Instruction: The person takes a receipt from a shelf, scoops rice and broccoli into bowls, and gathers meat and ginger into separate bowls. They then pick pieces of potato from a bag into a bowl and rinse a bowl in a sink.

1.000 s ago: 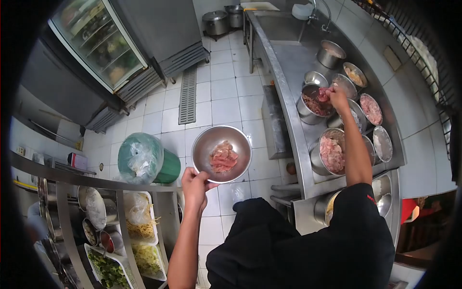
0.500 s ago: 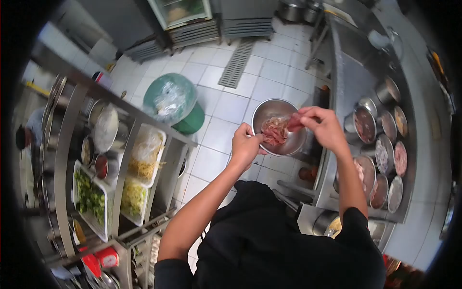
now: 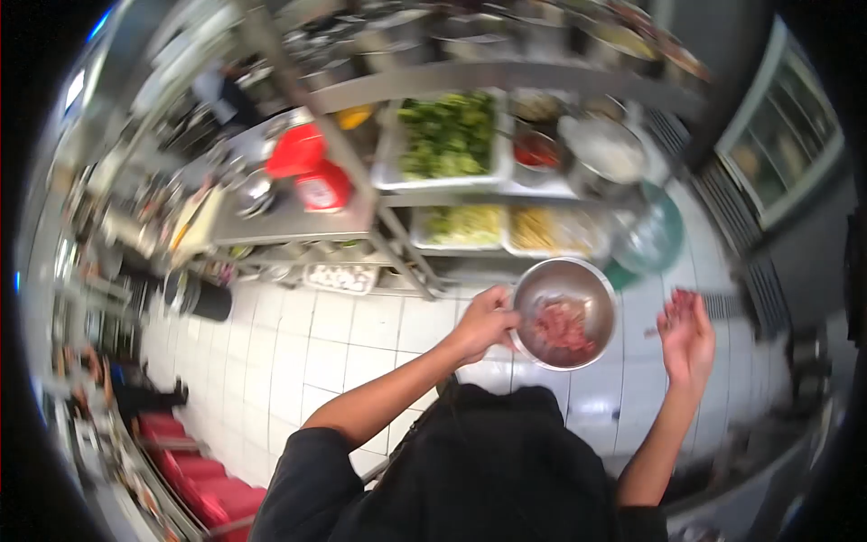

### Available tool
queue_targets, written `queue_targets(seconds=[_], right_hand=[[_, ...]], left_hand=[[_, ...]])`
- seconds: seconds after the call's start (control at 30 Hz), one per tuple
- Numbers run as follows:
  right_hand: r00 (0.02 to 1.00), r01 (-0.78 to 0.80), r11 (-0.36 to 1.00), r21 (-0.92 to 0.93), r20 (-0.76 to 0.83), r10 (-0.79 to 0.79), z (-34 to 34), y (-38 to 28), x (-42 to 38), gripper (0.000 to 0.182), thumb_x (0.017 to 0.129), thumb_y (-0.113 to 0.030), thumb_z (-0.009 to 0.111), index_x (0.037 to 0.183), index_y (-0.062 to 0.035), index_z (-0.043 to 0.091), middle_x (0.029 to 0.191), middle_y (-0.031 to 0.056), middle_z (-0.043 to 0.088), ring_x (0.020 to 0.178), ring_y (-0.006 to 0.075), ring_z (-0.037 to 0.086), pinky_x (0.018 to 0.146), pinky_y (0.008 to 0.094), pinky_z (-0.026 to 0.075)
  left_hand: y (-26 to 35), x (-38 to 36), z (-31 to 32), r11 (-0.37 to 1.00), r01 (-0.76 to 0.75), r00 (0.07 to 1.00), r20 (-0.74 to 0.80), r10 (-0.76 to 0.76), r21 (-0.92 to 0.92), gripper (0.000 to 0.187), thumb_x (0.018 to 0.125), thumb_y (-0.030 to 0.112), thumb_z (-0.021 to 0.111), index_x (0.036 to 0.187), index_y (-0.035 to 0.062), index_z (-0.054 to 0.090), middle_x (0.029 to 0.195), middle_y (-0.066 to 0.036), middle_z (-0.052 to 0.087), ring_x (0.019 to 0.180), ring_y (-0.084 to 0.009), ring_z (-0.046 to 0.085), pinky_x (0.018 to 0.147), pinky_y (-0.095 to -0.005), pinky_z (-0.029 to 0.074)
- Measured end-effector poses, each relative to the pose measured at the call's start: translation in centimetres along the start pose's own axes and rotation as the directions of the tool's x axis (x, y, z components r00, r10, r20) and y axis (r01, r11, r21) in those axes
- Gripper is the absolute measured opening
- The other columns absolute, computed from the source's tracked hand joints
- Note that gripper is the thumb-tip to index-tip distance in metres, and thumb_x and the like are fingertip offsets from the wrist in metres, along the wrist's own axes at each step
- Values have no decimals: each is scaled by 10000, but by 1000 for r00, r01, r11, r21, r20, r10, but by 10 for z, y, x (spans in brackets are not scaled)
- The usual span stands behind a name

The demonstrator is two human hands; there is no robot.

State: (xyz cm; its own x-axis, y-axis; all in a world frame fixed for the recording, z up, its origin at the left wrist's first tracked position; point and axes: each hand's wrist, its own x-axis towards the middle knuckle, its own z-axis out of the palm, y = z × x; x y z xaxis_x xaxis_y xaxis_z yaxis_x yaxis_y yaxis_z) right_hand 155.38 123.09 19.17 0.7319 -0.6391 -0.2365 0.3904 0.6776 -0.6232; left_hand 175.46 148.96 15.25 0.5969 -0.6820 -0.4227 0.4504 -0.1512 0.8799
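Note:
My left hand [image 3: 488, 323] grips the rim of a round steel bowl [image 3: 607, 303] on its left side, fingers closed. The bowl is held up above the floor, tilted slightly toward me. Raw sliced red meat [image 3: 562, 327] lies in a heap in the bottom of the bowl. To the right of the bowl, apart from it, my right hand [image 3: 688, 343] is raised with its fingers curled. A reddish piece of raw meat [image 3: 684, 297] shows at its fingertips, somewhat blurred.
Ahead, a steel shelf rack [image 3: 515, 77] holds trays of green vegetables [image 3: 447, 135], chopped pale vegetables [image 3: 462, 226] and noodles [image 3: 535, 228]. A red scale [image 3: 322, 188] stands on a steel table. A green bin [image 3: 664, 235] is beyond the bowl. Red chairs [image 3: 199, 474] and another person [image 3: 149, 397] are at lower left.
My view has swung left, from the steel counter to the shelf rack. The bowl has come along in my left hand. My right hand has moved away from the bowl, to the right.

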Motion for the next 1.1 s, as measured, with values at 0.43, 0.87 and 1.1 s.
queue_targets(seconds=[0.43,0.87,1.1], right_hand=[[995,-95,958,-269,-60,82,73,158,23,148,934,-202,539,958,-56,540,906,104,638,837,241,621,720,362,526],[995,-95,947,-306,-48,84,138,224,1,160,920,-162,552,971,-13,523,922,161,627,838,286,622,723,386,522],[990,-96,912,-399,58,130,165,244,17,160,932,-161,528,950,-2,515,875,142,613,816,277,616,721,381,518]], left_hand=[[205,-81,-360,834,-552,614,-666,424,21,184,772,-43,521,944,-53,455,886,-122,509,789,-232,582,639,-364,602],[213,66,-426,738,-667,500,-796,341,-102,249,770,-65,547,972,-188,468,1033,-238,498,877,-315,611,682,-401,612],[205,59,-437,752,-655,498,-791,356,-74,360,788,141,706,917,-137,517,925,-168,536,756,-263,625,646,-342,610]])
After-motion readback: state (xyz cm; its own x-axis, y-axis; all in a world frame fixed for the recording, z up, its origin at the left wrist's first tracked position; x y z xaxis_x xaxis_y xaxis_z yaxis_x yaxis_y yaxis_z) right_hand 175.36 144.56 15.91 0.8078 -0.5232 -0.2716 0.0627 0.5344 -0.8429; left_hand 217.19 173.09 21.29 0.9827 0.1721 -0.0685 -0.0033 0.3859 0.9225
